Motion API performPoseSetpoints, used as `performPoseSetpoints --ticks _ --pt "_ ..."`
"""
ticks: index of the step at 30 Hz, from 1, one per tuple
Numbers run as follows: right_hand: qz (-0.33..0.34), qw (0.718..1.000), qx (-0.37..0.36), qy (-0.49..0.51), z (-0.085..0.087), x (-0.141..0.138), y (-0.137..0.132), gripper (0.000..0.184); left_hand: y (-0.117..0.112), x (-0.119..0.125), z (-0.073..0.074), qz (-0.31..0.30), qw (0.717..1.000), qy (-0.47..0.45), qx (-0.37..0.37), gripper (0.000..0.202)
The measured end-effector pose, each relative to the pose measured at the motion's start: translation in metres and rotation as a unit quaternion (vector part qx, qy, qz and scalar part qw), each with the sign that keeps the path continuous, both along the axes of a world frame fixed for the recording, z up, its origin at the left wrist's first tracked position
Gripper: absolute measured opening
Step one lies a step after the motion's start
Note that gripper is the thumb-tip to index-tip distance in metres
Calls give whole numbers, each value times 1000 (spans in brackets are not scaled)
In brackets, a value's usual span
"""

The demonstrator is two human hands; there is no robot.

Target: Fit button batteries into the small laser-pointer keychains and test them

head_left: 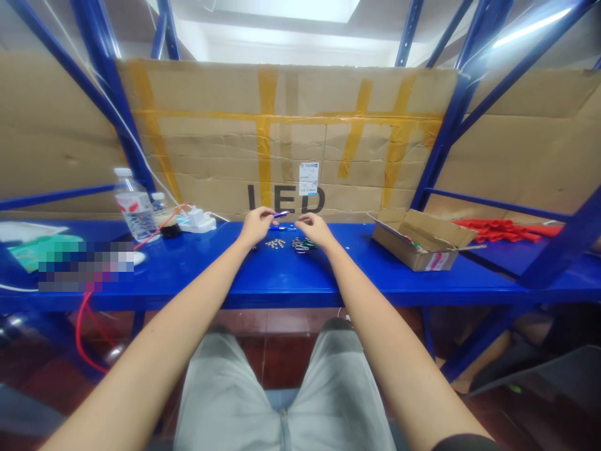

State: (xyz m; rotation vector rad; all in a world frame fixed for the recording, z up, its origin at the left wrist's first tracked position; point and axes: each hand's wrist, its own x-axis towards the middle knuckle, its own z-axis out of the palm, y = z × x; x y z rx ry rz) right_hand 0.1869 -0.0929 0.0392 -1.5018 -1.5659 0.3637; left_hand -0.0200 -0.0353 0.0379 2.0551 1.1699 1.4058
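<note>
My left hand (257, 227) is closed in a pinch around a slim, shiny purple piece (282, 214), which points right toward my other hand. Its exact kind is too small to tell. To the right, my right hand (316, 229) has its fingers curled together at the tips; whatever may be between them is too small to make out. A blue piece (283, 228) lies on the table between the hands. Small gold-coloured metal parts (275, 243) are spread nearer to me. Beside them, below my right hand, sits a pile of coloured metal clips (303, 246), some pink and some green.
An open cardboard box (434, 262) stands at right on the blue table (282, 279), with red rolled material (502, 230) beyond it. At left are a water bottle (136, 210), a dark-filled bottle (168, 219) and a white power strip (200, 220). Large cardboard (211, 150) walls the back.
</note>
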Motion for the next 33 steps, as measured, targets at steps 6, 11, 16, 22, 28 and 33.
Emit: performPoseSetpoints --ticks 6,11,16,22,28,33 --pt "206 965 13 160 1 -16 -5 25 -17 18 -1 -151 985 -84 8 27" --pt "213 959 -37 183 -1 -15 -3 9 -21 21 -4 -150 986 -75 4 20" --pt "193 968 -16 158 -4 -15 -4 10 -25 18 -5 -119 991 -34 48 25" --pt "160 983 0 92 -3 -15 -7 10 -30 16 -7 -61 989 96 94 12" --pt "148 988 22 43 -2 -12 -7 13 -31 20 -12 -71 979 183 64 19" --pt "167 985 42 12 -2 -11 -6 11 -30 23 -10 -62 987 147 30 24"
